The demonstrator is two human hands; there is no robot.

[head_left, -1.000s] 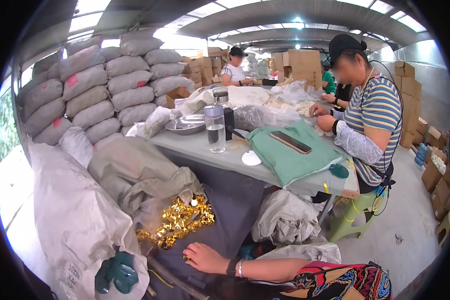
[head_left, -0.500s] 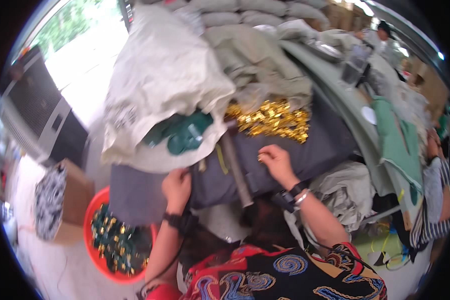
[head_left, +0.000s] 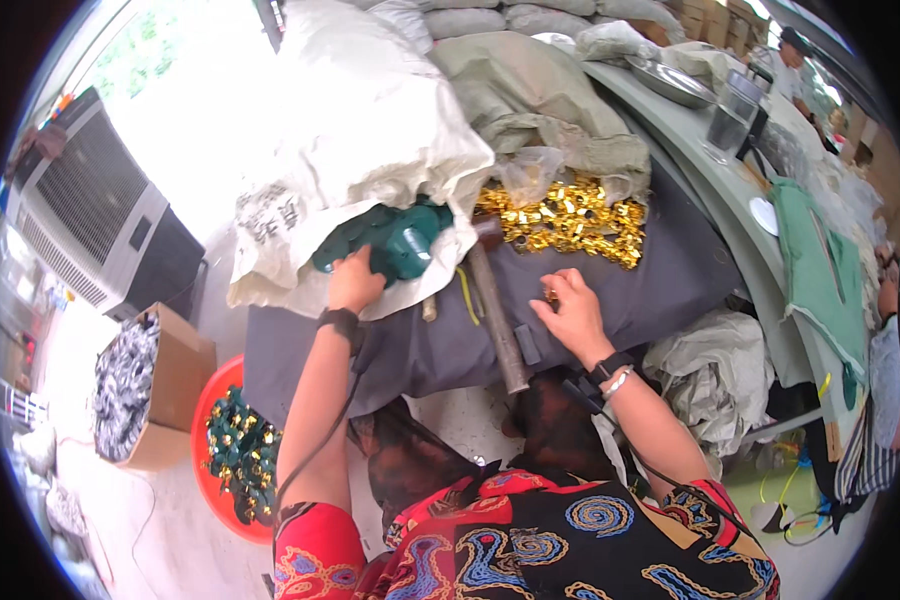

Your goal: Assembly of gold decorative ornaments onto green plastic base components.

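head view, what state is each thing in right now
white sack, mouth open
green pieces, loose in its mouth
gold pieces, heaped loose
left hand, at the green pieces
right hand, pinching a small gold piece
orange tub, uncovered, contents showing
cardboard box, open, filled
bottle, standing upright

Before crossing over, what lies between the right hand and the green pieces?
Head view: between green pieces and right hand lie the white sack's edge, a yellow strip and a brownish rod.
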